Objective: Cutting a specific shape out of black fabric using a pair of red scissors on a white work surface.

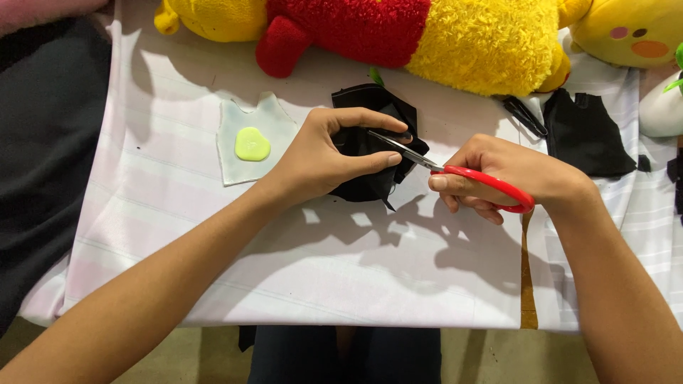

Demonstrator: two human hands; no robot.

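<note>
**Two hands, scissors at black cloth**

Two bare forearms reach in from the near edge over a worktop (341, 277) covered with a pale striped sheet. Nearest on the right, a thin brownish strip (527, 284) runs along the sheet toward its front edge. The right hand (509, 174) is closed through the red handles of the scissors (455, 171), fingers curled round the loops, thumb on top. The blades point left and up, parted only a little, with their tips in against the black cloth (373, 153).

The left hand (324, 156) holds that cloth, thumb below and forefinger arched over the top, pinching its near edge just where the blades meet it. The cloth is crumpled, lying at the middle of the sheet, partly under the hand.

Just left of the left hand lies a pale, shirt-shaped cutout (249, 153) with a lime green patch (252, 144) on it. To the right, beyond the right hand, lies a second black piece (587, 135), flat, with a dark clip (525, 116) beside it.

Farthest off, along the back edge, a yellow plush toy in a red top (398, 32) lies on its side, and another yellow plush (626, 32) sits in the right corner.
</note>
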